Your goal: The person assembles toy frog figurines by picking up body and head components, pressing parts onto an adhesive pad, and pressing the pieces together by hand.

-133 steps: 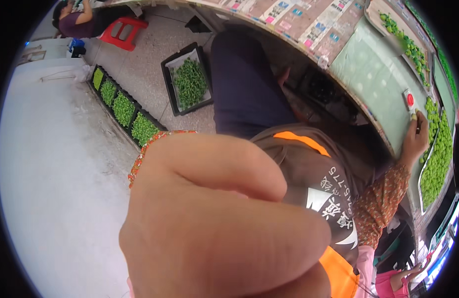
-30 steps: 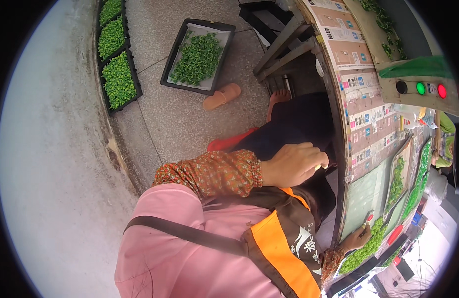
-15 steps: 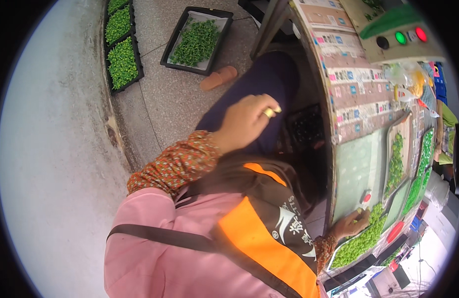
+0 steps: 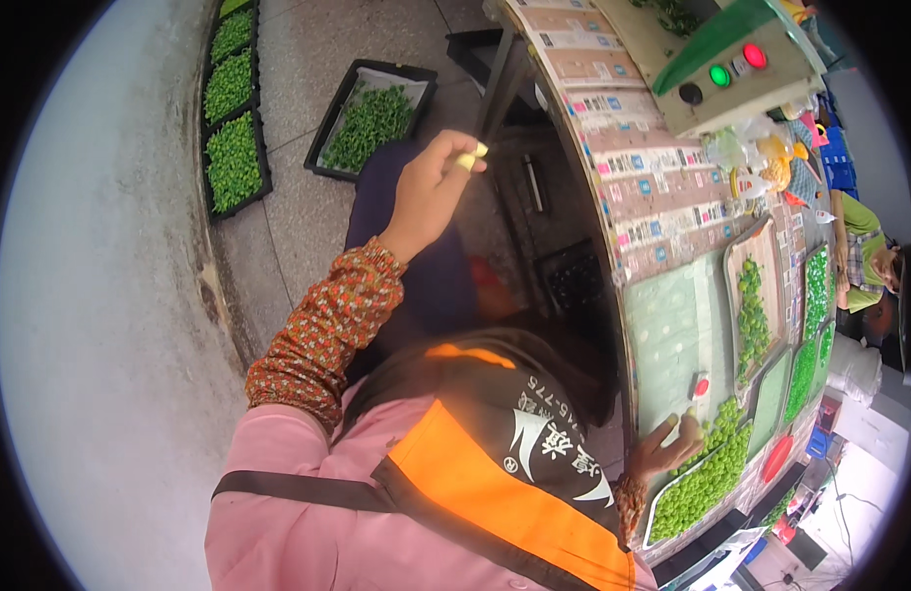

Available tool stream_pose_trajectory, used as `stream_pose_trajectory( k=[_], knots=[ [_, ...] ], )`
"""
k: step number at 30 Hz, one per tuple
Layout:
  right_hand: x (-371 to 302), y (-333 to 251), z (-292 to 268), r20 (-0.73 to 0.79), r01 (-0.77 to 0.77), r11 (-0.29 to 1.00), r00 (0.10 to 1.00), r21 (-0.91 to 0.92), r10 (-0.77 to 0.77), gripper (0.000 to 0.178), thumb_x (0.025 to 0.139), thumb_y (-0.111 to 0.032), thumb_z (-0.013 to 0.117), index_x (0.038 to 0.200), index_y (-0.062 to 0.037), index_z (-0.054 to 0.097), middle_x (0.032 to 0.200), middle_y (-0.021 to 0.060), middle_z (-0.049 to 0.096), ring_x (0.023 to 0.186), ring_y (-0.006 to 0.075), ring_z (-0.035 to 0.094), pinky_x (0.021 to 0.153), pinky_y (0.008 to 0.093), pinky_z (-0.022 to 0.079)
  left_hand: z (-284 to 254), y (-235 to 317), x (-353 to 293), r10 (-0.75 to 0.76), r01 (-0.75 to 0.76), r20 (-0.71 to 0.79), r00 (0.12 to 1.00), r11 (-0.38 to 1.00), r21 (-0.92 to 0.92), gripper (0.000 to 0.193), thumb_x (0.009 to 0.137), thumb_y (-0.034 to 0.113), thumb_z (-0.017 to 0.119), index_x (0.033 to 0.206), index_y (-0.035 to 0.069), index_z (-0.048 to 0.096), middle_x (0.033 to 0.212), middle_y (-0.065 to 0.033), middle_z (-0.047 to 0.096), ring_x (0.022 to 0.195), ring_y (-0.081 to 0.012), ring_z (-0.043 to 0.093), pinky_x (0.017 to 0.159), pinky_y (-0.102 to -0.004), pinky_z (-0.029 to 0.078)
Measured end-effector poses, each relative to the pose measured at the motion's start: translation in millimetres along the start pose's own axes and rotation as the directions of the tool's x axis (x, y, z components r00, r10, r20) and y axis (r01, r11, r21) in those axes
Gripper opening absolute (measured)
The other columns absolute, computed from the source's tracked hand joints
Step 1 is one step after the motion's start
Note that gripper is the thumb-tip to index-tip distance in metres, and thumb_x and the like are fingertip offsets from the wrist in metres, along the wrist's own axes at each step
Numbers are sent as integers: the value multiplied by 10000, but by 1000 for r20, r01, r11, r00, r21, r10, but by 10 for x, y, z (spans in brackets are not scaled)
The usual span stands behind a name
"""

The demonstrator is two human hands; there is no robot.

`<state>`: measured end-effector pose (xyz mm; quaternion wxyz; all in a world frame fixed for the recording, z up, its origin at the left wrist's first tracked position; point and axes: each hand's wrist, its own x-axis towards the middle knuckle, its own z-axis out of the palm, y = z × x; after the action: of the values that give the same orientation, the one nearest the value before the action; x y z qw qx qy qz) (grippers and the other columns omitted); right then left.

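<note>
My left hand (image 4: 434, 193) is raised over my dark-trousered leg, its fingers curled in toward the thumb. Yellow coverings or bands show on the fingertips; whatever the fingers may hold is hidden. At the table's near edge on the right, my right hand (image 4: 664, 449) has its fingers bent together beside a heap of small light-green pieces (image 4: 707, 483) in a shallow tray. Anything between those fingers is too small to make out. Close to them, on a pale green mat (image 4: 672, 320), stands a small object with a red top (image 4: 701, 384).
A long tray (image 4: 743, 295) holds leafy green pieces. Beyond it are trays of brighter green pieces (image 4: 802, 379). A control box (image 4: 731, 79) with lit buttons sits at the far end. A black tray of greenery (image 4: 371, 118) is on the floor. Another person (image 4: 864, 251) sits across the table.
My left hand has risen away from my lap, up and to the left. My right hand stays by the light-green heap, with its fingers shifted slightly. The view has turned a little.
</note>
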<state>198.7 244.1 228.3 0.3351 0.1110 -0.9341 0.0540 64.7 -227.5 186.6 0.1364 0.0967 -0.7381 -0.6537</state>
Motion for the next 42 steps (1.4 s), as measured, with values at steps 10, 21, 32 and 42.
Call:
stream_pose_trajectory(
  k=[10, 21, 32, 42],
  knots=[
    [1123, -2153, 1171, 513, 47, 833, 768, 551, -383, 368, 845, 28, 665, 1210, -10, 642, 1055, 169, 627, 925, 360, 590, 820, 435, 491, -65, -891, 1435, -344, 49, -363, 866, 780, -624, 172, 1009, 94, 512, 1166, 84, 582, 1066, -50, 706, 805, -83, 623, 639, -221, 469],
    [727, -1917, 4864, 916, -474, 860, 401, 189, 20, 465, 846, -28, 697, 1298, -10, 589, 1202, 206, 657, 1158, 363, 624, 1018, 423, 475, -417, -1419, 1389, -490, 30, -525, 696, 751, -660, 175, 1036, 77, 500, 1202, 71, 552, 1088, -36, 655, 854, -80, 589, 711, -213, 450],
    [-195, -367, 7472, 911, 74, 997, 412, -32, -2, 569, 822, -203, 766, 1323, -50, 543, 1252, 194, 620, 1133, 310, 603, 966, 434, 467, -905, -1307, 1493, -822, 0, -415, 391, 450, -893, 161, 977, 110, 544, 1118, 72, 477, 980, -118, 558, 811, -212, 531, 672, -334, 441],
    [-483, -542, 7948, 953, -59, 986, 256, -154, 164, 560, 844, -173, 740, 1348, -75, 516, 1268, 167, 604, 1094, 296, 606, 917, 436, 490, -1032, -1532, 1480, -888, 167, -291, 355, 367, -915, 165, 973, 143, 662, 1133, 144, 619, 966, -43, 618, 851, -183, 599, 672, -310, 530]
  ],
)
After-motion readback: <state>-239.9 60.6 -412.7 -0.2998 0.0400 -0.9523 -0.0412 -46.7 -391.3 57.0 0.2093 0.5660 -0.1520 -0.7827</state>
